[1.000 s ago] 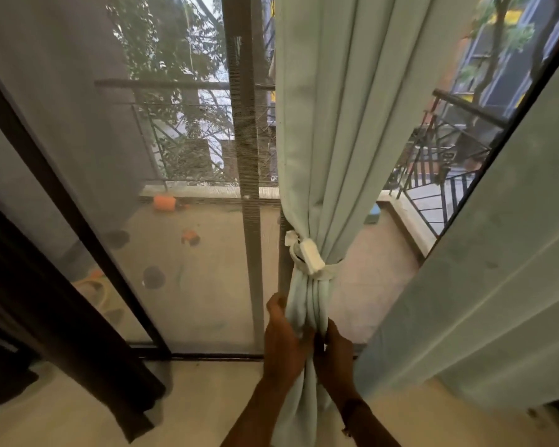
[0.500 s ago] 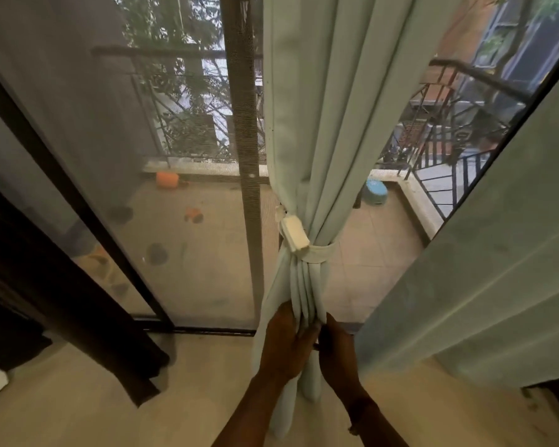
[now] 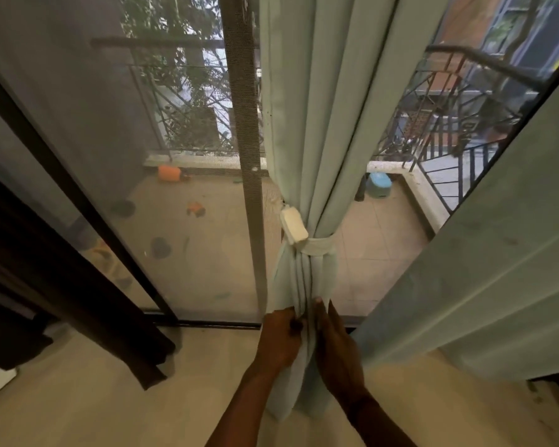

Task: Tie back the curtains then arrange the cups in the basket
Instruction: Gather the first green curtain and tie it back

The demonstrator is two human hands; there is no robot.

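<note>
Pinching curtain (image 3: 323, 124) below tieback (image 3: 320, 248), left hand (image 3: 279, 340) grip curled, right hand (image 3: 336, 348) flat against it

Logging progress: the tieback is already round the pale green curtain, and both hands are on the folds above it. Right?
Not above: the head view shows the tieback round the curtain, with the left hand and right hand on the folds below it.

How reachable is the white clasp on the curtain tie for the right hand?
Probably yes. The right hand rests against the gathered curtain below the white clasp, with only bare fabric folds between them, so sliding upward looks unobstructed.
</note>
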